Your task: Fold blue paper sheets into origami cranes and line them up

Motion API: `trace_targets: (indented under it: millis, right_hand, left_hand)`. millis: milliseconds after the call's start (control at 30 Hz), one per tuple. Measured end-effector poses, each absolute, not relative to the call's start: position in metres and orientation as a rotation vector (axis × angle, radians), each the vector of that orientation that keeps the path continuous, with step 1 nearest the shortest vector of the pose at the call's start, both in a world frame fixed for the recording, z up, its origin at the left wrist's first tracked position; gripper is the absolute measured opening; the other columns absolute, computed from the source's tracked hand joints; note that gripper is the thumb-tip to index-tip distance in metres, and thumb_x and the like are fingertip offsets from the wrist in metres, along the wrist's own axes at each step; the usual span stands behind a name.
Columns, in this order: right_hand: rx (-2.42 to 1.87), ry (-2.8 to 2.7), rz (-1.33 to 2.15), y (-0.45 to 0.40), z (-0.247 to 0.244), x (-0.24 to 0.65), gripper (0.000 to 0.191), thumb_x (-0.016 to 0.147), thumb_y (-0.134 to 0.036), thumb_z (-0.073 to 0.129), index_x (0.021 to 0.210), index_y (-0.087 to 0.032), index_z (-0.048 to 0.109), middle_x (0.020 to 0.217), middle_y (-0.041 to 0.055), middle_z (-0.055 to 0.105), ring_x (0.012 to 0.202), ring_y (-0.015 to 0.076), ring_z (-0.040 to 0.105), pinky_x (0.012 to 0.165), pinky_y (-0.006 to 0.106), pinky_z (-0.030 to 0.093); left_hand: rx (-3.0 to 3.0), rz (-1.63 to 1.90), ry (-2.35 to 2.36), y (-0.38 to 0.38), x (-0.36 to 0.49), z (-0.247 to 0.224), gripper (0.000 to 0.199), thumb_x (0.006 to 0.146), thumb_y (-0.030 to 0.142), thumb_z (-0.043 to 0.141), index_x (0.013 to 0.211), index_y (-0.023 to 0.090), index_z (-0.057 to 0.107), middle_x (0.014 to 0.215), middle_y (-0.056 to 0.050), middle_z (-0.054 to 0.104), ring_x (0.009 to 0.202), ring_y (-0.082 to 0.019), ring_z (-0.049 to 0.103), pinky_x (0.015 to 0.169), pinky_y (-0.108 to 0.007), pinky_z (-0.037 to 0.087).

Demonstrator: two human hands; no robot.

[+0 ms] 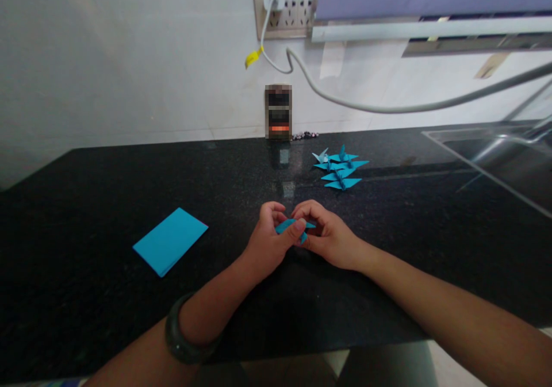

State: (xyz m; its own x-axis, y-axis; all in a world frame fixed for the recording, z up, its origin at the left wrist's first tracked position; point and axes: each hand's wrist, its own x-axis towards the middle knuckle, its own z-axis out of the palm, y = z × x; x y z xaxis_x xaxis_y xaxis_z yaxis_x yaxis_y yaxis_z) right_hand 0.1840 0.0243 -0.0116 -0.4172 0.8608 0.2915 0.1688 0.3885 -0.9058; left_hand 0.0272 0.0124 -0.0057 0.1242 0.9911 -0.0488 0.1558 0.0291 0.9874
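Above the middle of the dark counter, a small piece of folded blue paper is between my two hands. My left hand pinches it, the thumb lying across its front. At its right end, the curled fingers of my right hand grip the pointed part. Fingers partly hide the paper's shape. Behind my right hand stands a group of several folded blue paper cranes, one of them paler. To the left of my hands lies a stack of flat blue paper.
A phone-like object leans against the wall beside a beaded strand. A white cable hangs from the wall socket towards the right. A metal sink is set in the counter at the right.
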Motion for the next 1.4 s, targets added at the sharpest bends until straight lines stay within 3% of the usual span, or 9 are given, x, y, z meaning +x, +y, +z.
trace_targets:
  millis: [100, 167, 400, 767, 1400]
  right_hand:
    - [-0.949, -1.729, 1.189, 0.027, -0.012, 0.185, 0.017, 0.071, -0.023, 0.064, 0.079, -0.018, 0.050, 0.071, -0.0018, 0.051, 0.062, 0.0093, 0.047, 0.055, 0.022, 0.040]
    - [-0.959, -1.684, 1.267, 0.029, -0.010, 0.187, 0.015, 0.072, -0.025, 0.063, 0.076, -0.017, 0.050, 0.062, -0.0042, 0.048, 0.054, 0.0073, 0.043, 0.049, 0.020, 0.035]
    - [-1.125, -1.638, 1.430, 0.033, -0.003, 0.191, 0.024, 0.069, -0.036, 0.065, 0.075, -0.013, 0.059, 0.060, -0.0019, 0.055, 0.050, 0.0068, 0.043, 0.048, 0.021, 0.033]
    - [-1.142, -1.455, 1.636, 0.028, 0.005, 0.186, 0.022, 0.067, -0.034, 0.065, 0.066, -0.014, 0.055, 0.051, -0.0059, 0.049, 0.045, 0.0052, 0.044, 0.042, 0.018, 0.040]
    - [-0.982, -1.169, 1.815, 0.029, 0.002, 0.187, 0.028, 0.062, -0.036, 0.073, 0.063, -0.013, 0.057, 0.046, -0.0067, 0.048, 0.039, 0.0033, 0.042, 0.036, 0.015, 0.042]
  left_hand:
    - [1.420, 0.913, 1.264, 0.015, 0.023, -0.003, 0.035, 0.068, 0.046, 0.066, 0.075, 0.016, 0.049, 0.061, 0.005, 0.049, 0.055, -0.009, 0.044, 0.051, -0.022, 0.035]
    - [1.402, 0.897, 1.196, 0.017, 0.021, 0.000, 0.030, 0.071, 0.043, 0.064, 0.070, 0.015, 0.052, 0.056, 0.005, 0.050, 0.051, -0.008, 0.043, 0.049, -0.022, 0.033]
    - [1.390, 0.931, 1.242, 0.023, 0.019, 0.000, 0.022, 0.074, 0.036, 0.061, 0.074, 0.014, 0.063, 0.057, 0.002, 0.056, 0.049, -0.009, 0.045, 0.048, -0.021, 0.034]
    - [1.179, 0.775, 1.004, 0.019, 0.021, 0.002, 0.030, 0.074, 0.042, 0.059, 0.063, 0.015, 0.053, 0.050, 0.005, 0.049, 0.040, -0.005, 0.039, 0.040, -0.019, 0.028]
    - [0.843, 0.841, 0.866, 0.019, 0.021, 0.000, 0.028, 0.072, 0.036, 0.064, 0.062, 0.015, 0.048, 0.047, 0.005, 0.047, 0.038, -0.004, 0.039, 0.039, -0.017, 0.029]
